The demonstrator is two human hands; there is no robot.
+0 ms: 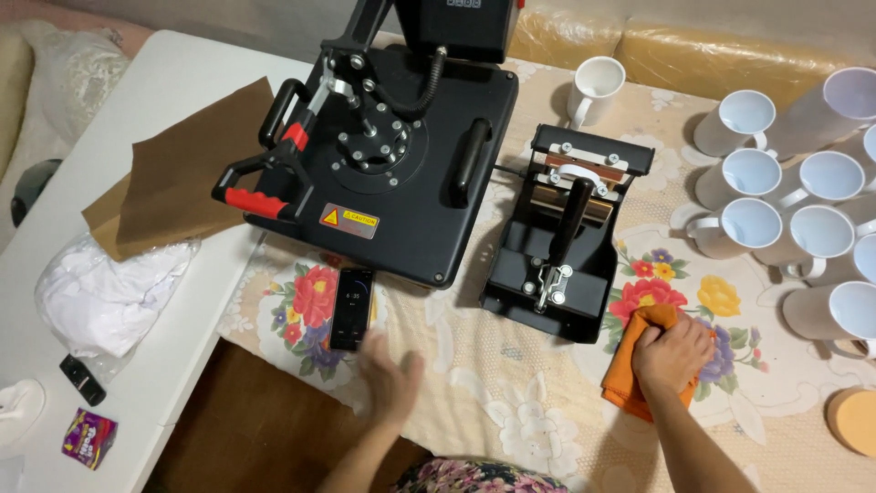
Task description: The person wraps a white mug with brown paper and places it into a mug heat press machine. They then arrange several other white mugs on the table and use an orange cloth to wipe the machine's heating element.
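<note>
My right hand rests closed on an orange cloth lying on the flowered tablecloth, just right of a small black mug press. My left hand is blurred, fingers apart, hovering over the tablecloth just below and right of a black phone with a lit screen. It holds nothing. Behind the phone stands a large black flat heat press with red-gripped handles.
Several white mugs crowd the right side; one more mug stands behind the mug press. A brown sheet, a bag of white fabric and a small purple packet lie on the white table at left.
</note>
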